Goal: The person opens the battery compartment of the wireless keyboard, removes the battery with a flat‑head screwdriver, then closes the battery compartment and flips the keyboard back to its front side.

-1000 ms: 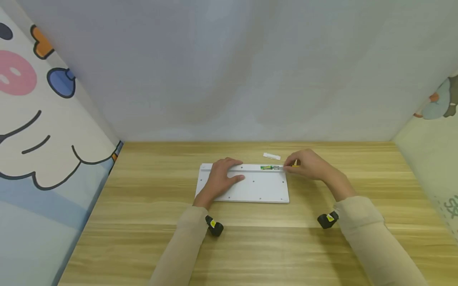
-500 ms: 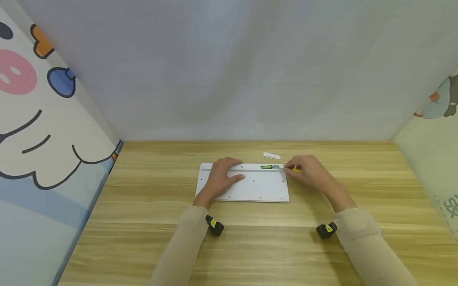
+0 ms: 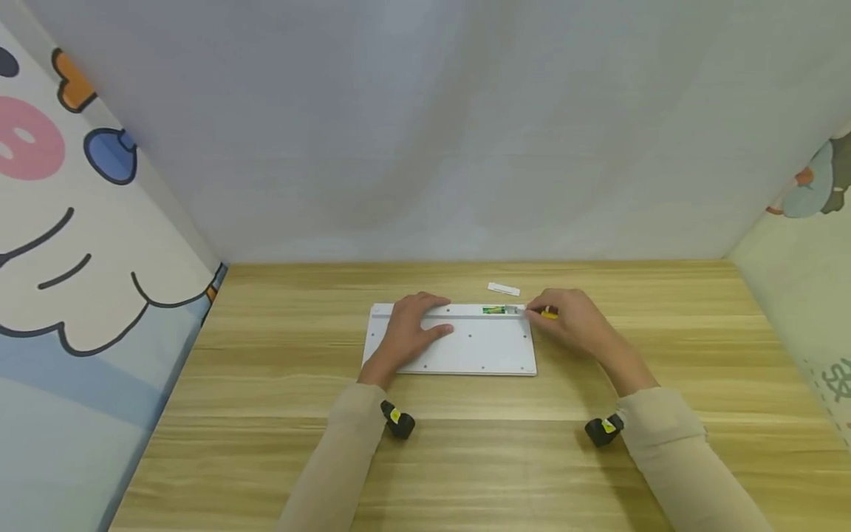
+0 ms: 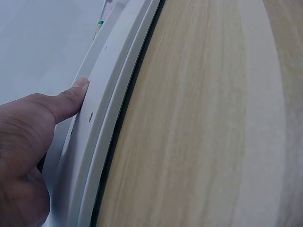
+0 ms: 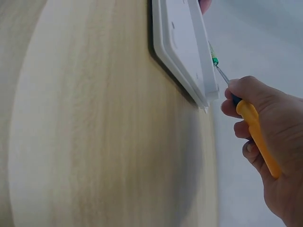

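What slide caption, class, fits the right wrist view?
Right hand grips yellow-handled screwdriver, shaft angled toward green battery at the edge of a white panel.

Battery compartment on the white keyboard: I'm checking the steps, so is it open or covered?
Open: a green battery shows inside, and a white strip, probably the cover, lies on the table beyond the keyboard.

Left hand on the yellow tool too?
No, the left hand rests on the white panel; only the right hand grips the yellow tool.

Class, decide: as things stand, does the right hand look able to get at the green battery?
Probably yes: the right hand grips a yellow-handled tool whose shaft reaches toward the green battery, and no cover hides it.
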A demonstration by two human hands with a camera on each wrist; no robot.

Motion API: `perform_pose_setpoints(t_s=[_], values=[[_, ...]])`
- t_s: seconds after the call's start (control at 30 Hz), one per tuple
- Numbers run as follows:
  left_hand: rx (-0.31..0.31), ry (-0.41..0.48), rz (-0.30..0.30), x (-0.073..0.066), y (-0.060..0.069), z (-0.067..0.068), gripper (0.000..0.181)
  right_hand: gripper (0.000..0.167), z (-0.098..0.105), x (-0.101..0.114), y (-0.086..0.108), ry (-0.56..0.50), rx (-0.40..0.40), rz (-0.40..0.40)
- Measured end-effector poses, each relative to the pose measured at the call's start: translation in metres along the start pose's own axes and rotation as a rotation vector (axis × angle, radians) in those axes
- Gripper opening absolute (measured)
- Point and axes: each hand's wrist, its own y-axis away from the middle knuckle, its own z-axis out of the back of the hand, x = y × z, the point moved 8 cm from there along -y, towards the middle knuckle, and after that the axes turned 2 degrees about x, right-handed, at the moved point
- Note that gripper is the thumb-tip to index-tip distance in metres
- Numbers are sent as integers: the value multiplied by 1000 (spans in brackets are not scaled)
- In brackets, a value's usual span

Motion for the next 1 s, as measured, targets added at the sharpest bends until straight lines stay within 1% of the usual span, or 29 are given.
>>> perform_pose_setpoints(t_s=[0.2,0.37,0.7,0.83,1.0], values=[[-10,3,-7,-1,0,3,49,13,8,6,-3,-1,0,8],[-5,12,-1,-1,0,2,49,13,9,7,-4,0,2,12],[-8,17,-7,-1,1,1,49,14,4,1,-3,3,22,-10],[0,18,8,-1,1,0,49,13,3,-2,-1,-6,14,-20],[-2,13,9,-1,2,0,49,15,5,-1,1,-17,-5,-49]])
